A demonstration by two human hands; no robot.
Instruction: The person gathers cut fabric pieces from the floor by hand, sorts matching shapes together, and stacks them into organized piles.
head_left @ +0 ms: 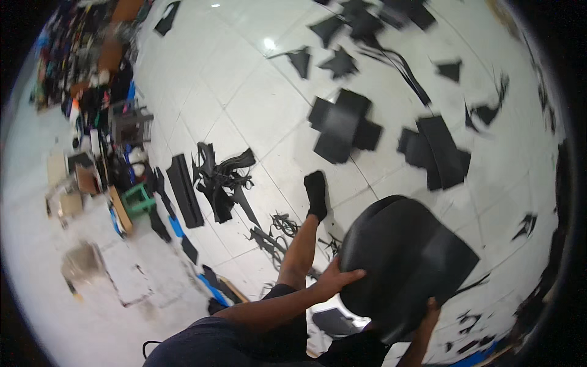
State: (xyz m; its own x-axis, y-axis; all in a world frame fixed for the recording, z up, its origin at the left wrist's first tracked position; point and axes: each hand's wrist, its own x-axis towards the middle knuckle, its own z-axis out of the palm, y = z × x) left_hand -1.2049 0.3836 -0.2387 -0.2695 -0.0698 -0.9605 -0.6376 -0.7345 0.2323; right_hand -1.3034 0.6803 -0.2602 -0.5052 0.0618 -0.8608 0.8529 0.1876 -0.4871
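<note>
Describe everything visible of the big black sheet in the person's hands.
The black sheet looks smooth, flexible and leather-like, with a dull sheen. Its upper left outline is rounded; the right side comes to a corner. The surface bows slightly, and the top edge seems to show a second layer. It is held over the white tiled floor, the left hand gripping its left edge, thumb on top, the right hand at its lower right edge.
</note>
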